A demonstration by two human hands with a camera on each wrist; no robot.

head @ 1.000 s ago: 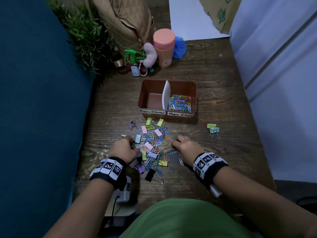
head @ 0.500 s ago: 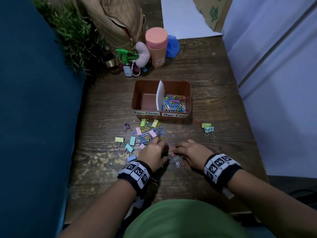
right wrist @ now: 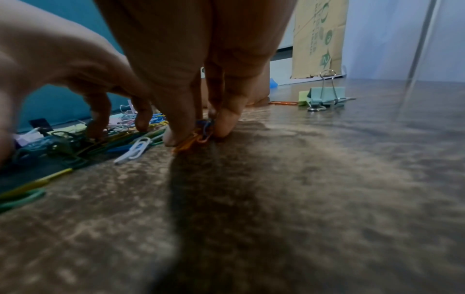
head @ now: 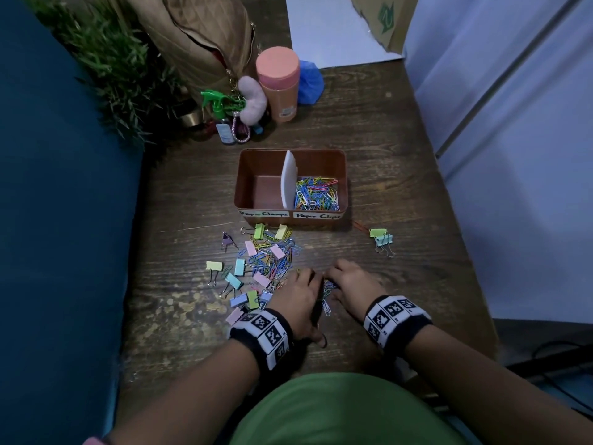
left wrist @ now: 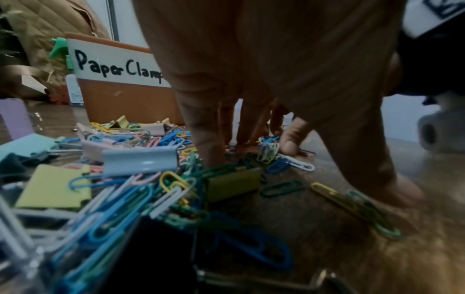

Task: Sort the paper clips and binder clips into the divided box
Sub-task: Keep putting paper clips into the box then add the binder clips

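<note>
The brown divided box stands mid-table with a white divider. Its right half holds coloured paper clips; its left half, labelled "Paper Clamps", shows a bare floor. A mixed pile of paper clips and pastel binder clips lies in front of the box. My left hand stands on arched fingers at the pile's near right edge, fingertips pressing on clips. My right hand faces it, thumb and fingers pinching a small bunch of paper clips against the table.
Two binder clips and an orange paper clip lie apart at the right. A pink-lidded bottle, a tan bag, keychains and a plant stand behind the box. A teal surface borders the table's left side.
My left hand has swept from the pile's left side across to its right, meeting my right hand. Several binder clips it covered now show. The right hand barely moved.
</note>
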